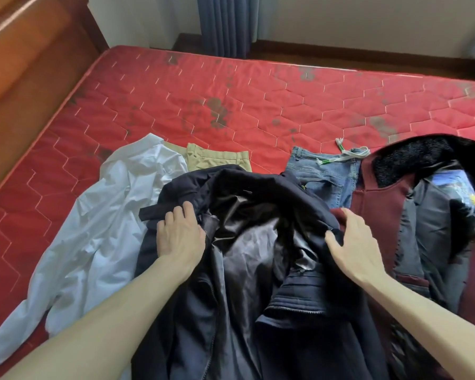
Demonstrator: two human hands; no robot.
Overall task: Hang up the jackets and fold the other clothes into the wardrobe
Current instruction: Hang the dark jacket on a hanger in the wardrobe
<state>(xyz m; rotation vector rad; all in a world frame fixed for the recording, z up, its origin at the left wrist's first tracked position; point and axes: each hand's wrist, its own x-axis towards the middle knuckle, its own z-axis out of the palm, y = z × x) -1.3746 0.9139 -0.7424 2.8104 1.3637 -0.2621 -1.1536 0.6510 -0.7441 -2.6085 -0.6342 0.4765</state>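
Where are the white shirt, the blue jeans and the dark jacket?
white shirt (99, 215), head view, on its crumpled body.
blue jeans (327, 171), head view, just below the waistband.
dark jacket (247, 242), head view, on the shiny inner lining.

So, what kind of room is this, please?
Probably a bedroom: a red quilted mattress with a wooden headboard, a curtain behind, clothes lying spread out.

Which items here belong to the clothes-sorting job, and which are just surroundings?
Job: navy jacket, maroon fur-collared jacket, white shirt, khaki trousers, jeans, both hands on the navy jacket.
Surroundings: red mattress, wooden headboard, blue curtain.
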